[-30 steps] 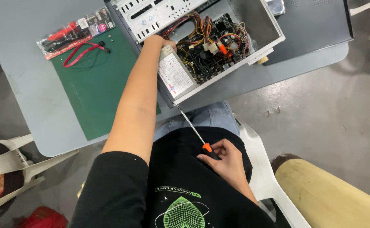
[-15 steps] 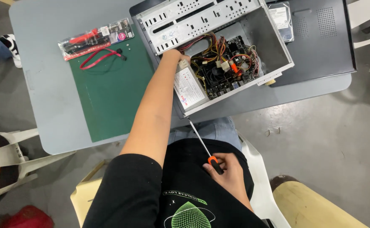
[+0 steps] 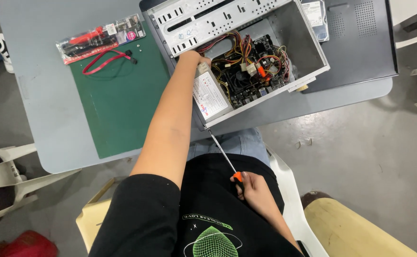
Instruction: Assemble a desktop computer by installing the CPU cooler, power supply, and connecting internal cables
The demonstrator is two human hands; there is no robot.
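An open grey computer case point(image 3: 313, 59) lies on the grey table point(image 3: 37, 104), showing a motherboard with coloured wires point(image 3: 251, 66) and a silver power supply point(image 3: 211, 95) at its near left corner. My left hand point(image 3: 192, 59) reaches in and grips the far end of the power supply. My right hand point(image 3: 253, 188) rests at my lap, closed on the orange and black handle of a long screwdriver point(image 3: 223, 154) whose tip touches the case's near edge.
A green cutting mat point(image 3: 118, 100) covers part of the table, with a red cable point(image 3: 106, 62) and a packaged tool set point(image 3: 99, 38) on it. A dark case side panel point(image 3: 361, 38) lies to the right. White plastic chairs point(image 3: 8, 176) stand around.
The view has shifted so the table and case sit lower and further right. Both hands keep their holds, and the screwdriver stays against the case edge.
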